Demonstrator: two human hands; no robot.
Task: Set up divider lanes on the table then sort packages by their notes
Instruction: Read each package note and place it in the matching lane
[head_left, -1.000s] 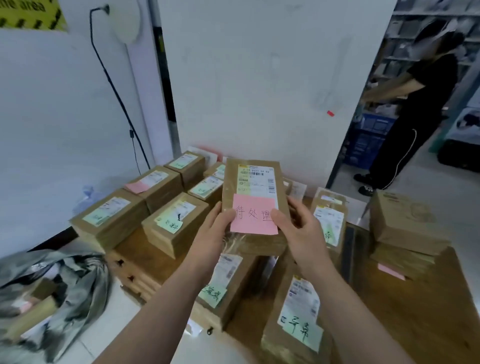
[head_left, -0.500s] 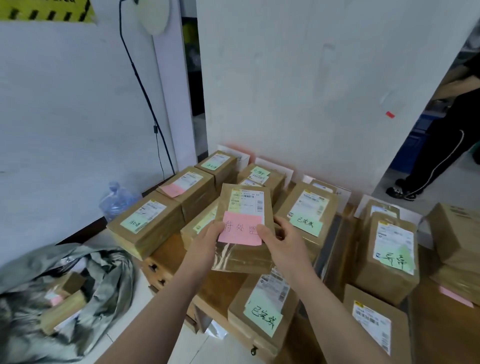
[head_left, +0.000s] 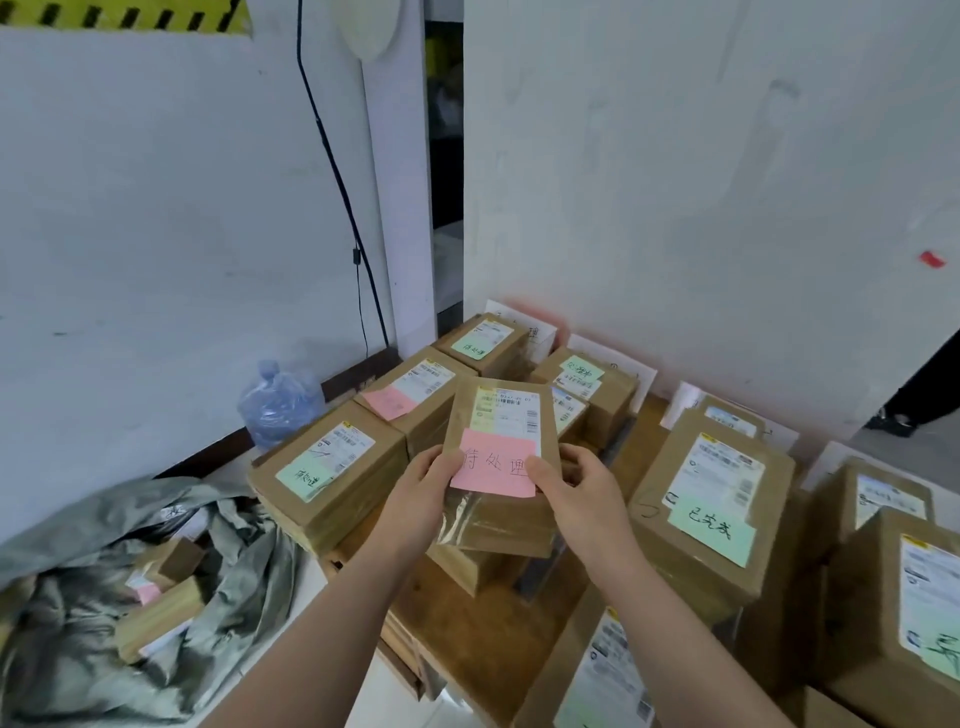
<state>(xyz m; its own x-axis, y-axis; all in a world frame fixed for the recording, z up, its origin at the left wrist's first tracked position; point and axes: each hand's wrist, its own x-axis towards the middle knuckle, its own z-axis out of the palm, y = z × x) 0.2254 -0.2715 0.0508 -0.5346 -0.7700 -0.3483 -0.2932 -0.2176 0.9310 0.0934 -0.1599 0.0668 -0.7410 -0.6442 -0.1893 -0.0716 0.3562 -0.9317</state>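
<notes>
At far left, on the floor, a grey plastic sack (head_left: 104, 597) lies crumpled open with small cartons and a pink slip showing inside. Behind it a blue-tinted water bottle (head_left: 280, 397) stands against the white wall, below a black cable (head_left: 337, 176) running down from the top. On the wooden table (head_left: 457, 639), the leftmost package (head_left: 332, 478) carries a white shipping label and a green note with handwriting too small to read. Behind it sits a package with a pink note (head_left: 415, 395), and further back one with a green note (head_left: 485, 338). Near the middle, the left hand (head_left: 423, 493) and the right hand (head_left: 576, 493) are both closed on the held package (head_left: 498, 467), tilted up above the table, thumbs pressed on its pink note (head_left: 493, 462), which reads 待处理. Its printed label above has barcodes, the text unreadable. To the right, a large package (head_left: 711, 499) rests on the table with a green note (head_left: 711, 530) reading 已完成. At far right more packages (head_left: 893, 597) stand close together, one with green handwriting cut off by the frame edge
</notes>
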